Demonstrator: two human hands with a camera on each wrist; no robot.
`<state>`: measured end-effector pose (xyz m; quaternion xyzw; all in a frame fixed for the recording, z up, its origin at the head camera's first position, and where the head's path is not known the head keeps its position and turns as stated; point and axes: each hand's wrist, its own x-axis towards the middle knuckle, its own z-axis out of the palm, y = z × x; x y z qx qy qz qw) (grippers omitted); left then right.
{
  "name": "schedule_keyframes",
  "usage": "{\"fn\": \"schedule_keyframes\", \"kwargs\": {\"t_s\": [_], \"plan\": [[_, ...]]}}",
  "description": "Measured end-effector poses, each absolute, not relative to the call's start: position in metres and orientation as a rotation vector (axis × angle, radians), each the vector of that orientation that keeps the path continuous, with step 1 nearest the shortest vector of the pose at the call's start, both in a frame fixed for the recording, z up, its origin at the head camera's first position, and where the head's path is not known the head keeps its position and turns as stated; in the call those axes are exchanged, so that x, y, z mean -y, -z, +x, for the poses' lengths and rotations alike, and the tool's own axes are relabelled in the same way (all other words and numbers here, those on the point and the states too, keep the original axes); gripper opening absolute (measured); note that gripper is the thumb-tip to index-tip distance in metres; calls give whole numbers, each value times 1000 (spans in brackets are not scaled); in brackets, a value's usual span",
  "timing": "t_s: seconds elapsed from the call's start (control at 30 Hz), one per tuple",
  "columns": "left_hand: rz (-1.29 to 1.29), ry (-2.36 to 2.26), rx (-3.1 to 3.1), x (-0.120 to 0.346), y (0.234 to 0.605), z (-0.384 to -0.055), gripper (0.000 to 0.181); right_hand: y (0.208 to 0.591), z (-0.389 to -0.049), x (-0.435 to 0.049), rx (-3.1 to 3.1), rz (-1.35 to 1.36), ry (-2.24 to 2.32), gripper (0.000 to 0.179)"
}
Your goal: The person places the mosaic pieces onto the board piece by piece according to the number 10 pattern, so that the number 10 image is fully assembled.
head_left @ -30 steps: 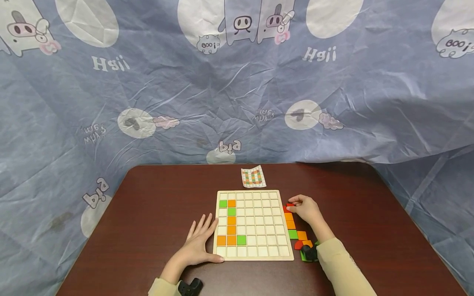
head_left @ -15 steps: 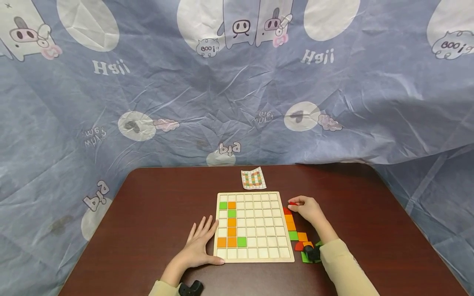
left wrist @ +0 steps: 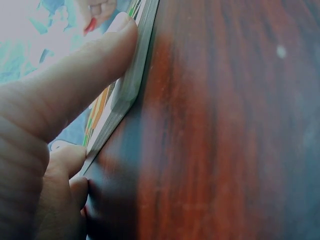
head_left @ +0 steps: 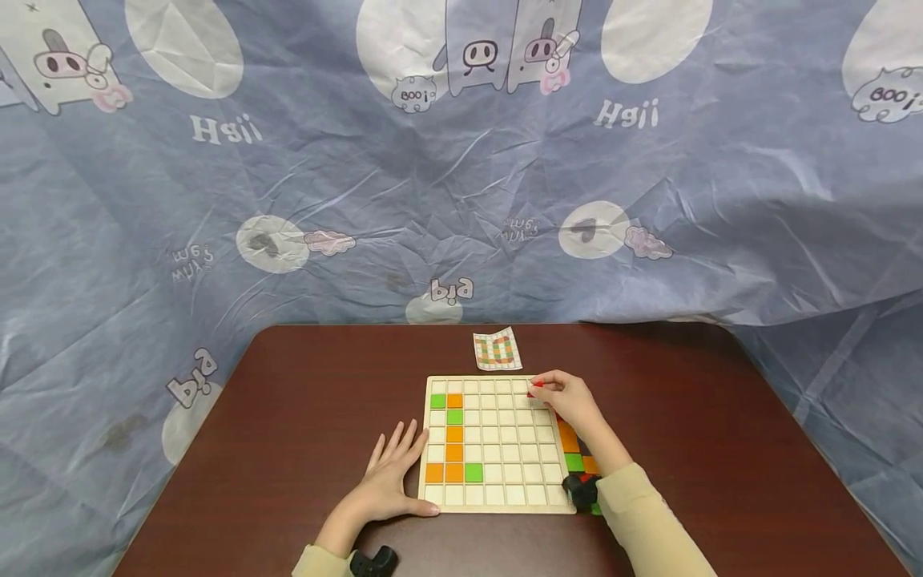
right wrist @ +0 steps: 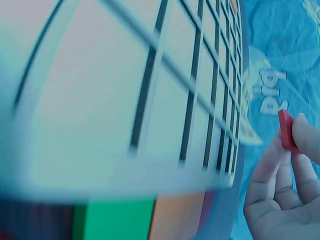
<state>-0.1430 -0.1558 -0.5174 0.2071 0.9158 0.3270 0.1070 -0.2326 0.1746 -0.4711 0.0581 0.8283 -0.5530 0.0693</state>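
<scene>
My right hand (head_left: 571,401) is over the far right corner of a pale wooden grid board (head_left: 497,510). Between thumb and fingers it pinches a small red tile (right wrist: 287,131), seen edge-on in the right wrist view. My left hand (head_left: 385,485) rests spread at the board's left side, its thumb (left wrist: 107,55) on the near left corner and fingertips along the left edge. Orange tiles (head_left: 454,434) and green tiles (head_left: 473,473) sit in cells of the board's left columns.
A small paper card (head_left: 497,349) with a coloured grid pattern lies beyond the board. Loose orange tiles (head_left: 568,437) and a green tile (head_left: 574,462) line its right side, partly hidden by my right forearm. A patterned blue cloth (head_left: 404,176) hangs behind the table (head_left: 324,385).
My right hand has lifted the red tile from the loose tiles and carried it left, over the board's far right corner. My left hand stays in place at the board.
</scene>
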Motion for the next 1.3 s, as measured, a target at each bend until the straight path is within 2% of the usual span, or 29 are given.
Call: {"fn": "schedule_keyframes", "kwargs": {"t_s": [0.27, 0.57, 1.3], "plan": [[588, -961, -2687, 156, 520, -144, 118, 470, -237, -142, -2451, 106, 1730, 28], [587, -984, -2683, 154, 520, -143, 118, 478, -239, -118, -2591, 50, 1574, 19], [589, -941, -2713, 155, 521, -145, 118, 484, -246, -103, -2846, -90, 1194, 8]]}}
